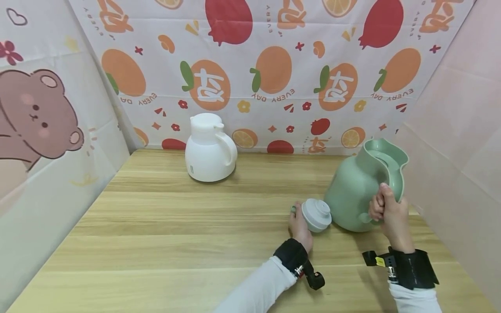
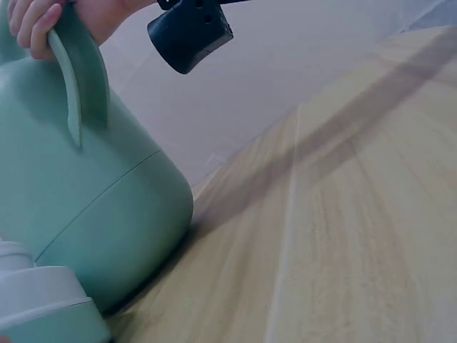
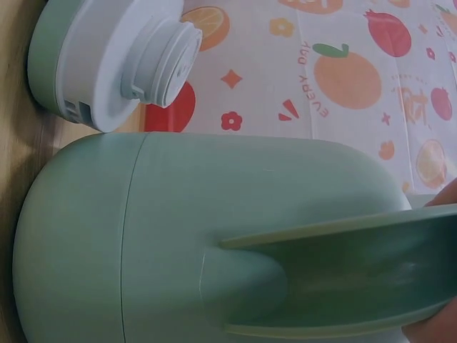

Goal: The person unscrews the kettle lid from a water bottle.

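With the right hand (image 1: 389,213) curled round the handle of the green jug (image 1: 358,191) on the desk (image 1: 176,226), the left hand (image 1: 299,226), holding the stopper lid (image 1: 316,214) just left of it, should keep that lid level.

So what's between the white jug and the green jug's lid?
Only bare wooden table lies between the white jug and the lid, as the head view shows.

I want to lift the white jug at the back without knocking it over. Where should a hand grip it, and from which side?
Probably by its looped handle. The white jug stands upright on the table with the handle turned to the camera's right, open space beside it. Come in from that side and curl the fingers through the loop; the rounded, smooth body offers a poorer hold.
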The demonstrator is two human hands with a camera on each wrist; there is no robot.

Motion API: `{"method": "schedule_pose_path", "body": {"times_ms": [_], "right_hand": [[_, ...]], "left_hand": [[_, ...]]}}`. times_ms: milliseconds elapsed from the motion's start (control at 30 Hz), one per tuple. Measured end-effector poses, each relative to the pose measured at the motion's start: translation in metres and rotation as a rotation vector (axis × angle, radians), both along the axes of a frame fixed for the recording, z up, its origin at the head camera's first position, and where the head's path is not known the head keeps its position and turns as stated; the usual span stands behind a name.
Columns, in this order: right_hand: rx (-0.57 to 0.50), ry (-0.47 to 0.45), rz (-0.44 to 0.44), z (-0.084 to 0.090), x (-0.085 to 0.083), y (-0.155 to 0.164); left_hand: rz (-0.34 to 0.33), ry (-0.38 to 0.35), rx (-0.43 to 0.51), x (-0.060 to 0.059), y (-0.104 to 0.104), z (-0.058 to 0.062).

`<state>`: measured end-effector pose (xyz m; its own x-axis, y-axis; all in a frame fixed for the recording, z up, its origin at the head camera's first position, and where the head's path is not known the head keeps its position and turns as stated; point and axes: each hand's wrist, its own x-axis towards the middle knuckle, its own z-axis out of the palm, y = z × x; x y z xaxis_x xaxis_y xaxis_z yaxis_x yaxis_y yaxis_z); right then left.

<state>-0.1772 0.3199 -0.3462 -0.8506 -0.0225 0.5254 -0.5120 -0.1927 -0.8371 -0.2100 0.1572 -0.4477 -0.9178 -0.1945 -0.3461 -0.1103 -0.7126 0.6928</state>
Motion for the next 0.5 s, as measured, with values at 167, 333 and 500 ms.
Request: {"method": "schedule_pose_path", "body": {"times_ms": [167, 333, 500], "right_hand": [[0.000, -0.019, -0.024, -0.001, 0.001, -0.001], [0.006, -0.036, -0.049, -0.002, 0.001, -0.003], [-0.001, -0.021, -0.064, -0.001, 0.001, -0.003]], "left_hand": [[0.069, -0.065, -0.181, 0.004, -0.008, 0.005], [-0.009, -0.052, -0.408, 0.002, -0.021, 0.013], [-0.122, -0.037, -0.460, -0.004, -0.038, 0.014]]}}
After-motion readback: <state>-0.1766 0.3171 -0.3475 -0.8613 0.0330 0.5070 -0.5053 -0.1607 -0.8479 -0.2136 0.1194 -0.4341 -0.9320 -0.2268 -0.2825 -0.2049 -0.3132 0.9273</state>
